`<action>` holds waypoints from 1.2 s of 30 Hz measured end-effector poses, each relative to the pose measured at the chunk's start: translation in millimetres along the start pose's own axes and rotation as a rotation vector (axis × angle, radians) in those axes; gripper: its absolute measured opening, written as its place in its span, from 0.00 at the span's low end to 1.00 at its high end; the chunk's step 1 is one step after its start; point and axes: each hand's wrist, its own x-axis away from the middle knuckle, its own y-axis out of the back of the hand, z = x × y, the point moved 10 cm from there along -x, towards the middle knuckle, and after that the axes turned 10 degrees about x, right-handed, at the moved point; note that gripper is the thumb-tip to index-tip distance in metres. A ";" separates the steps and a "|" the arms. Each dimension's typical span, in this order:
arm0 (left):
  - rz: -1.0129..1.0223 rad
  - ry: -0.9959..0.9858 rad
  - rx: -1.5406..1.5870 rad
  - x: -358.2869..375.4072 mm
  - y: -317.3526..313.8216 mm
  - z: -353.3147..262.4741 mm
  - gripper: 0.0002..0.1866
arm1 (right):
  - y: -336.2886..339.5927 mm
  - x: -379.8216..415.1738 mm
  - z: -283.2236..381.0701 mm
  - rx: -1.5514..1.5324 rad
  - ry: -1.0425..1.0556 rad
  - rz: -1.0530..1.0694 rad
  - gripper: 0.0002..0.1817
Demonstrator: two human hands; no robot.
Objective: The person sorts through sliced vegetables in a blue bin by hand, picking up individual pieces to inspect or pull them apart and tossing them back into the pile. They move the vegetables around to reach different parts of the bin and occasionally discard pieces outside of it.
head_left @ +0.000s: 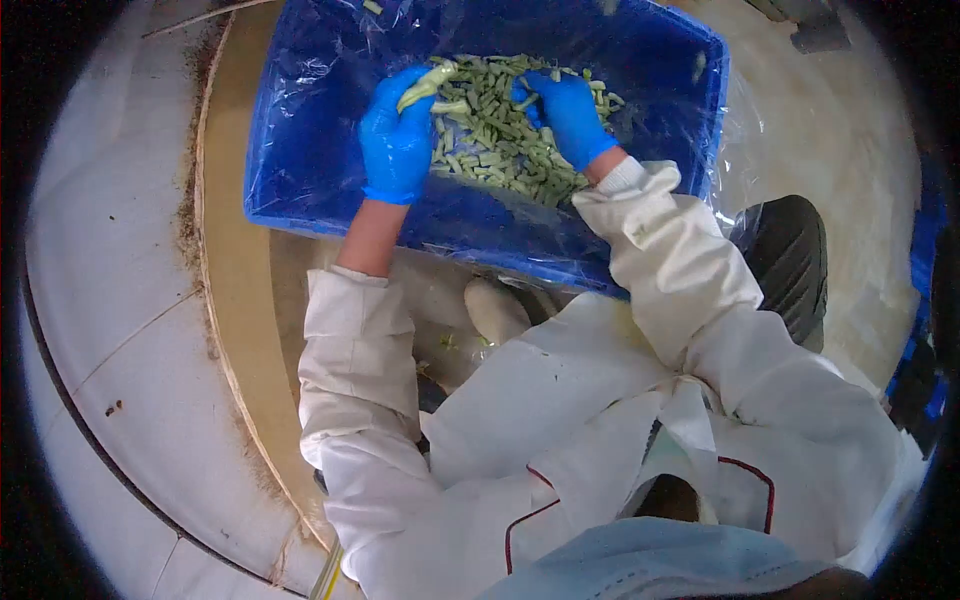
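Blue-gloved, my left hand (397, 135) is closed around a long, pale green pepper (427, 86) at the left side of the pile. A second pale pod (450, 107) lies just right of its fingers. My right hand (568, 115), in a blue glove too, reaches into the cut green pieces (490, 125). Its fingers are curled together among the pieces, and what they hold, if anything, is hidden. All of this is inside a blue crate (335, 222) lined with clear plastic film.
Clear film (740, 130) hangs over the crate's right rim. A dark shoe (790, 262) is near the crate's lower right corner. White tiles (120, 300) and a tan strip (240, 250) run along the left. A single green piece (373, 7) lies at the crate's far left.
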 end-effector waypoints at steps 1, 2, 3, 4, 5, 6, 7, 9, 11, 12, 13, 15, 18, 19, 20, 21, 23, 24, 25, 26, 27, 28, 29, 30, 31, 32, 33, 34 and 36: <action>0.057 -0.131 -0.067 1.5 -2.6 -9.0 0.14 | -12.2 6.5 10.8 -0.041 0.062 0.151 0.13; 0.104 -0.155 -0.148 5.2 -5.2 -7.8 0.16 | -18.9 14.2 17.1 -0.061 0.083 0.216 0.13; 0.156 -0.187 -0.231 6.2 -8.4 -9.6 0.17 | -29.7 21.2 27.7 -0.087 0.110 0.279 0.14; 0.206 -0.225 -0.318 5.5 -13.1 -12.7 0.18 | -38.8 26.1 40.2 -0.114 0.144 0.344 0.15; 0.229 -0.223 -0.329 4.6 -15.4 -14.0 0.19 | -44.9 30.1 49.8 -0.006 0.181 0.395 0.15; 0.251 -0.220 -0.342 4.8 -17.5 -15.5 0.20 | -48.0 31.5 51.5 0.101 0.197 0.402 0.15; 0.272 -0.214 -0.353 5.6 -18.3 -15.4 0.21 | -51.8 32.7 51.5 0.210 0.212 0.411 0.15; 0.307 -0.231 -0.372 6.9 -21.4 -10.7 0.21 | -53.5 33.5 55.8 0.395 0.356 0.349 0.14; 0.314 -0.232 -0.419 9.6 -21.0 -7.0 0.20 | -53.7 37.4 65.1 0.547 0.620 0.204 0.14; 0.306 -0.227 -0.459 11.0 -22.1 -7.9 0.20 | -54.7 40.4 67.6 0.650 0.663 0.125 0.13; 0.297 -0.220 -0.498 12.5 -24.3 -8.7 0.19 | -56.5 45.2 71.0 0.753 0.705 0.046 0.12; 0.275 -0.199 -0.656 16.9 -29.7 -7.3 0.19 | -61.3 47.8 71.0 0.881 0.739 -0.097 0.10; 0.269 -0.157 -0.791 18.0 -28.9 -1.5 0.17 | -70.8 43.5 61.7 0.950 0.716 -0.211 0.07; 0.272 -0.141 -0.820 17.5 -28.5 1.6 0.16 | -74.9 41.9 59.8 0.970 0.701 -0.208 0.07; 0.266 -0.171 -0.753 17.4 -25.9 5.2 0.16 | -77.2 40.4 58.4 0.991 0.685 -0.205 0.07; 0.260 -0.201 -0.686 17.5 -20.1 14.4 0.15 | -80.6 37.2 57.0 1.008 0.692 -0.170 0.07; 0.246 -0.139 -0.424 15.7 -8.1 28.7 0.14 | -86.3 27.4 53.6 1.043 0.708 -0.099 0.07; 0.237 -0.047 -0.229 13.4 -3.3 34.1 0.14 | -84.3 22.4 49.6 0.868 0.627 0.012 0.07; 0.226 0.042 -0.035 12.1 -0.1 40.2 0.13 | -80.0 17.5 46.0 0.690 0.544 0.119 0.07; 0.239 0.174 -0.006 14.1 3.7 51.5 0.13 | -77.6 14.2 42.6 0.513 0.458 0.225 0.07; 0.252 0.306 0.025 15.6 5.8 49.2 0.13 | -75.8 13.0 33.0 0.294 0.269 0.344 0.08; 0.269 0.439 0.058 19.7 5.3 52.6 0.13 | -76.3 18.4 24.5 0.071 0.076 0.451 0.08; 0.286 0.366 0.061 17.1 2.3 46.0 0.13 | -82.2 26.9 14.0 -0.157 -0.119 0.550 0.09; 0.301 0.290 0.063 14.0 -2.0 39.1 0.13 | -75.9 23.1 25.0 0.078 0.095 0.477 0.09; 0.314 0.214 0.066 11.6 -5.6 30.8 0.13 | -74.2 23.3 34.5 0.314 0.308 0.396 0.09; 0.357 0.072 -0.191 13.6 -9.7 19.0 0.13 | -76.0 27.4 41.6 0.552 0.520 0.308 0.09; 0.398 -0.071 -0.444 18.7 -17.4 3.6 0.13 | -79.2 35.2 45.7 0.789 0.727 0.209 0.09; 0.438 -0.220 -0.693 23.5 -27.5 -8.7 0.13 | -82.7 45.7 46.9 1.026 0.931 0.096 0.09; 0.275 -0.277 -0.548 19.0 -6.9 -24.4 0.12 | -73.1 50.0 26.3 1.248 0.953 -0.018 0.08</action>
